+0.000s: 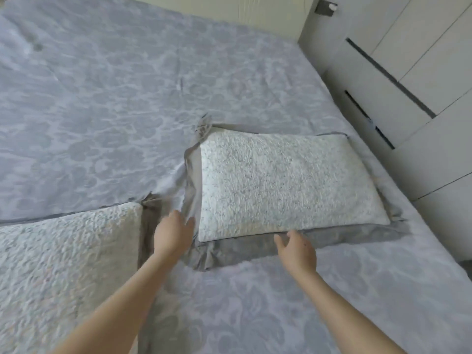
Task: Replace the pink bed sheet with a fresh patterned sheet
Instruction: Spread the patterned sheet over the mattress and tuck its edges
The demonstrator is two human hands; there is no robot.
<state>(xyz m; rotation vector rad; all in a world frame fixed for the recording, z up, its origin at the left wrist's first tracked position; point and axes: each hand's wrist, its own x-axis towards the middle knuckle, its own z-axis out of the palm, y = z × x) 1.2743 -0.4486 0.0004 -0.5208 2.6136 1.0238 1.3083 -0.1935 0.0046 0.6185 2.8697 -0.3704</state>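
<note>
The patterned sheet, grey-lilac with a pale flower design, lies spread flat over the whole bed, with only some light creases near the middle. On top of it, at the near side, rest two pillows with a white bumpy face and a grey border. The right pillow lies slightly turned, and the left pillow is partly cut off by the picture edge. The left hand reaches forward between the two pillows. Its fingers are straight and held close together, and their tips are at the grey border on the left side of the right pillow; I cannot tell if they really touch the cloth. The right hand is at the near long edge of the same pillow. Its fingers are loosely spread and a little bent, with the thumb apart, and the tips are just at the edge of the white face. Neither hand grips anything. The sheet passes under both forearms and under the pillows, so it is below the fingers and not between them. A pale wardrobe stands beside the bed on the right.
</note>
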